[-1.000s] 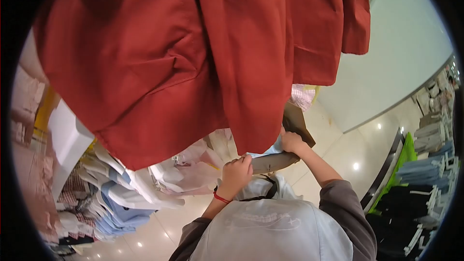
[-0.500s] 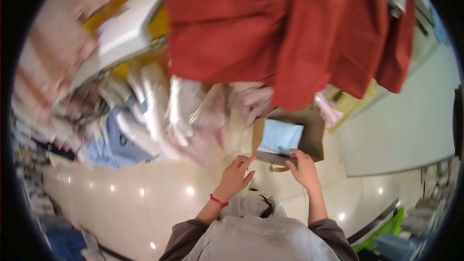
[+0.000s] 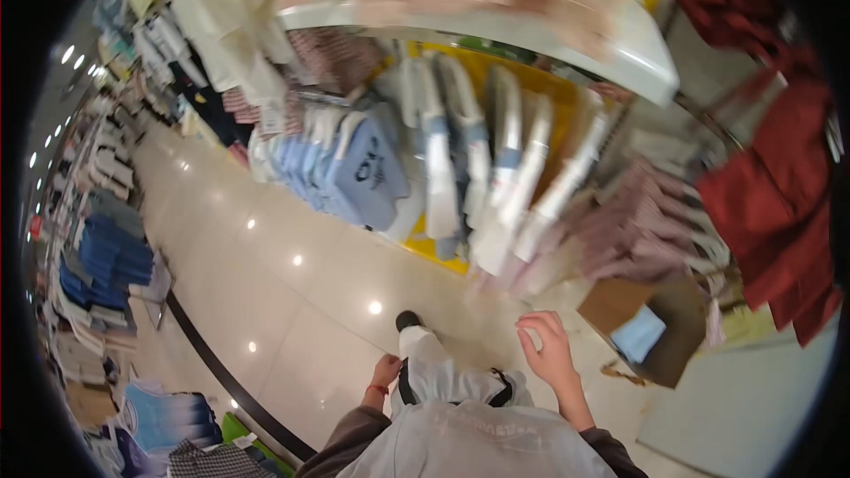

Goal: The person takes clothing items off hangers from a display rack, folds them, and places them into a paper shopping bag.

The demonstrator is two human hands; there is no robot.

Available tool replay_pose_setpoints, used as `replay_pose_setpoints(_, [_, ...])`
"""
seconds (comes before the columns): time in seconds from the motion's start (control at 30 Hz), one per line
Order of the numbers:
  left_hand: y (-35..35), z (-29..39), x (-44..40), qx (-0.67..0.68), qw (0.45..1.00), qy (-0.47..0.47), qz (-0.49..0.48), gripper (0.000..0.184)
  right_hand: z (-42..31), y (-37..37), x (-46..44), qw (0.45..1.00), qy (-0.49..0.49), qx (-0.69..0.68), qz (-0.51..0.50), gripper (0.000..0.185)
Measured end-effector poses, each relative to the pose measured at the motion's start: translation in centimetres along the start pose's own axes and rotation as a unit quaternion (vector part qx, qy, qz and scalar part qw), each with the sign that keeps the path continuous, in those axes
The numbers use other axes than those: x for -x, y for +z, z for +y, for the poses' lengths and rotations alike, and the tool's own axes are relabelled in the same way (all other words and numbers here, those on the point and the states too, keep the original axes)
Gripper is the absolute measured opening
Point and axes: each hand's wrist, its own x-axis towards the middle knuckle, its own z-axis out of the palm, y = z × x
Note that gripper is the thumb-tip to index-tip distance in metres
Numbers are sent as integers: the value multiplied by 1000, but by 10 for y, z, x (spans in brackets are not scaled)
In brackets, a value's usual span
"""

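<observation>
My right hand (image 3: 547,347) is raised in front of my body, its fingers bent and the thumb apart, with nothing in it. To its right a brown paper bag (image 3: 602,308) stands with its mouth facing up, apart from the hand. A light blue folded piece (image 3: 637,335) lies inside the bag. My left hand (image 3: 386,370), with a red cord (image 3: 378,389) round the wrist, hangs low beside my leg near a black strap. Its fingers are loosely bent, and I see nothing held in them.
Clothes hang ahead: blue tops (image 3: 359,168), white garments (image 3: 505,204), pink checked ones (image 3: 633,221) and dark red ones (image 3: 779,221). A white shelf edge (image 3: 655,57) juts out above them. Shiny floor tiles (image 3: 301,310) stretch left, toward more racks with blue clothing (image 3: 102,257).
My view has swung left, so the bag and red clothes now sit farther right. Both hands have moved away from the bag; my left hand has dropped to my side.
</observation>
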Motion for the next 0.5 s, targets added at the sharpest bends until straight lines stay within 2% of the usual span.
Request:
replay_pose_setpoints(0.03, [-10,-12,-2,72,997,-14,12,24,-4,22,-14,1000,-8,-16,-25,13])
replay_pose_setpoints(0.13, [-49,-33,-29,137,989,29,40,26,-14,95,-63,996,-43,-31,-72,14])
replay_pose_setpoints(0.23, [-101,-28,-62,202,975,53,77,28,-39,168,-121,982,-79,-32,-167,16])
replay_pose_setpoints(0.3, [-149,-12,-87,270,959,39,71,29,-62,216,-159,965,-120,-38,-231,18])
replay_pose_setpoints(0.33, [-177,0,-96,257,962,40,84,31,-74,239,-179,955,-141,-41,-259,20])
replay_pose_setpoints(0.43, [-259,38,-110,284,948,97,105,31,-109,300,-228,935,-175,-46,-305,21])
replay_pose_setpoints(0.5, [-308,69,-111,348,921,137,111,29,-118,341,-247,927,-158,-100,-325,22])
